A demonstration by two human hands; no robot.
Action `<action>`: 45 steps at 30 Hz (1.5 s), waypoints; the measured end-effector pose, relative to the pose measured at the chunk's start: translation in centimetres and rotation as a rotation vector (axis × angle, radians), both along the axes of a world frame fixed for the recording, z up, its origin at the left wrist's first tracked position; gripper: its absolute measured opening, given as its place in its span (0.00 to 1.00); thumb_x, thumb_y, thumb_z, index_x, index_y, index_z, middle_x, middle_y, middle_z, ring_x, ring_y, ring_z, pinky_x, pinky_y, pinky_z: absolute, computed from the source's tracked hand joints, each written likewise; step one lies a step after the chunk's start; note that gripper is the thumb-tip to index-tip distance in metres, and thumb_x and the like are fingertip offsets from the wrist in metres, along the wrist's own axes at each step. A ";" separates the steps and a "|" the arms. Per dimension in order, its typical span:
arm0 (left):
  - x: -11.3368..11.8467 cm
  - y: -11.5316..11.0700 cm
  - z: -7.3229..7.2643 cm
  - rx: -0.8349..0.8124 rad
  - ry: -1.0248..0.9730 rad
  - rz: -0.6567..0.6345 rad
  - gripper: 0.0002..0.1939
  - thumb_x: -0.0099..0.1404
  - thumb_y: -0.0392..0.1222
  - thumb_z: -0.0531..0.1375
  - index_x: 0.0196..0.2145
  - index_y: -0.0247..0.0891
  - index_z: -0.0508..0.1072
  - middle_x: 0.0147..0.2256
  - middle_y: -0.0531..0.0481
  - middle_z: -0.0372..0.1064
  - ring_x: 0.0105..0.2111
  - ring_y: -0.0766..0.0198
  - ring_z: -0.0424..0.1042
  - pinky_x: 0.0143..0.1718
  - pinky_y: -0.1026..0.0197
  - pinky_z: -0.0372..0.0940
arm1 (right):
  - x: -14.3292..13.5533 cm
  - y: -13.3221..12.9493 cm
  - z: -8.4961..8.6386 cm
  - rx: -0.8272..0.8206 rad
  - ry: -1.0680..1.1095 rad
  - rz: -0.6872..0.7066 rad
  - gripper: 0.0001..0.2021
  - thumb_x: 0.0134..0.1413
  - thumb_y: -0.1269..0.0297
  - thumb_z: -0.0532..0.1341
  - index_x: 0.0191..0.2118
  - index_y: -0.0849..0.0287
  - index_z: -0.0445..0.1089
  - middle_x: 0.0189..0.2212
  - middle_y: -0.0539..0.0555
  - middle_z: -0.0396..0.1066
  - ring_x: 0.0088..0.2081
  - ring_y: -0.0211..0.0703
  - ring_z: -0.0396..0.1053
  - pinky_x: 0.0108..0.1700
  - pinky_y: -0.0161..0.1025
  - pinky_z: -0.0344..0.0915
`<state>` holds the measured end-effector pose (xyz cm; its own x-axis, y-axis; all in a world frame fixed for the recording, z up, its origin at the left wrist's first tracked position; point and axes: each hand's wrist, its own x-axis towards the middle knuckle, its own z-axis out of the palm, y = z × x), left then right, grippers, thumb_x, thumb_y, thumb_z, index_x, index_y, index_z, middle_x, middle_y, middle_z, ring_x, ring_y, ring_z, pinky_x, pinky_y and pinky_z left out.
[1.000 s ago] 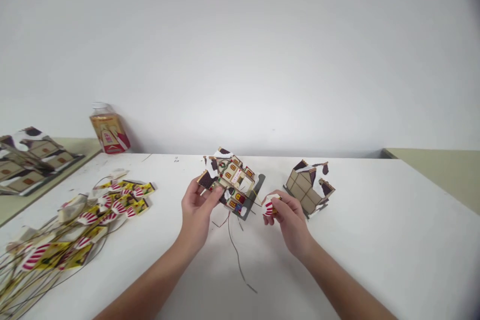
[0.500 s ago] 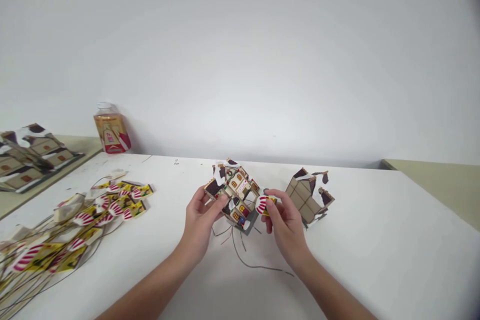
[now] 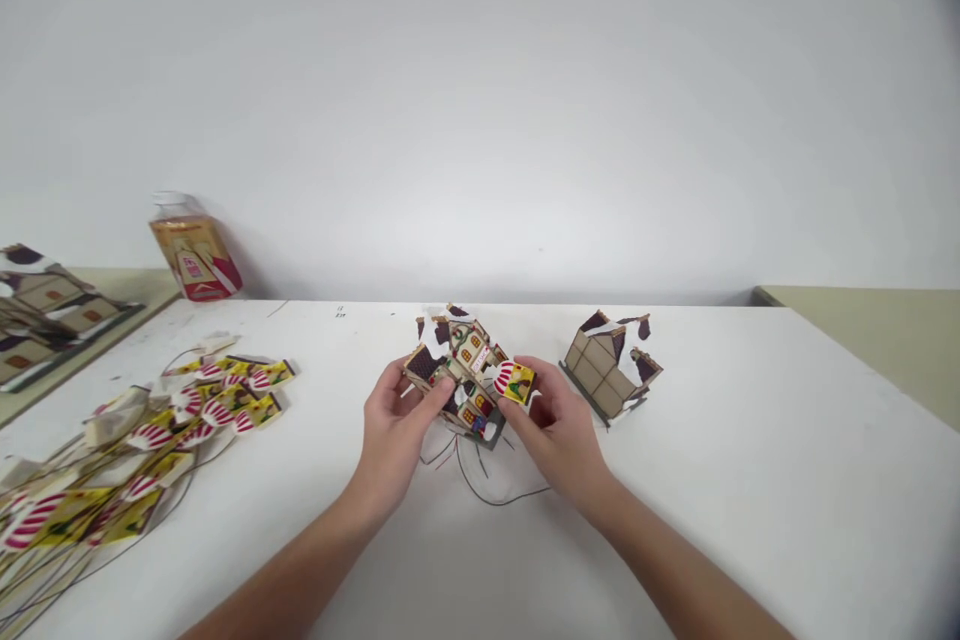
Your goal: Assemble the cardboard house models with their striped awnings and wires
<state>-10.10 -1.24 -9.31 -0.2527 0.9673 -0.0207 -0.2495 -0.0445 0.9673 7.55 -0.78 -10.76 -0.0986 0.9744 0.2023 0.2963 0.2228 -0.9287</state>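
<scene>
A small model house (image 3: 469, 360) with snowy roofs is tilted above the white table, and my left hand (image 3: 401, 425) grips its left side, thumb on the front. Between the thumb and fingers of my right hand (image 3: 559, 425) is a small yellow piece with a red-and-white striped awning (image 3: 516, 382), held against the right side of the house front. Thin wires (image 3: 495, 502) hang from under the house. Just right of my right hand stands a second model house (image 3: 611, 367), its plain beige side showing.
A pile of yellow striped-awning pieces (image 3: 217, 410) with long wires covers the left of the white table (image 3: 712, 520). Behind it stands a bottle with an orange label (image 3: 196, 255). More model houses (image 3: 56, 305) sit on a greenish surface at far left.
My right hand has turned the yellow piece so its printed front faces up, and moved it closer over the house front. The whole view has shifted slightly.
</scene>
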 end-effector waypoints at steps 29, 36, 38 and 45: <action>0.5 -0.3 -0.4 -0.049 0.081 -0.063 0.26 0.50 0.48 0.68 0.45 0.38 0.67 0.43 0.45 0.71 0.43 0.57 0.72 0.41 0.60 0.69 | -0.1 -0.4 -0.1 0.313 -0.423 -0.213 0.21 0.52 0.53 0.61 0.51 0.54 0.68 0.40 0.53 0.66 0.24 0.31 0.62 0.27 0.32 0.64; 0.4 -0.2 -0.2 -0.038 0.058 -0.043 0.25 0.51 0.49 0.67 0.44 0.36 0.67 0.44 0.45 0.70 0.42 0.56 0.72 0.41 0.57 0.69 | 0.0 -0.4 -0.3 0.341 -0.428 -0.127 0.22 0.56 0.53 0.57 0.54 0.56 0.66 0.40 0.55 0.66 0.26 0.33 0.63 0.29 0.33 0.65; 0.4 -0.2 -0.2 -0.026 0.062 -0.035 0.25 0.50 0.48 0.68 0.43 0.36 0.67 0.43 0.45 0.71 0.42 0.56 0.72 0.40 0.58 0.69 | 0.1 -0.4 -0.3 0.346 -0.418 -0.116 0.21 0.58 0.54 0.55 0.55 0.57 0.65 0.41 0.55 0.65 0.26 0.33 0.63 0.29 0.33 0.65; 0.3 -0.1 -0.6 0.021 0.060 -0.045 0.25 0.50 0.45 0.68 0.43 0.36 0.67 0.43 0.46 0.70 0.41 0.61 0.72 0.39 0.62 0.69 | 0.2 -0.4 -0.4 0.354 -0.397 -0.107 0.22 0.58 0.56 0.56 0.56 0.59 0.63 0.39 0.55 0.66 0.22 0.30 0.58 0.28 0.34 0.64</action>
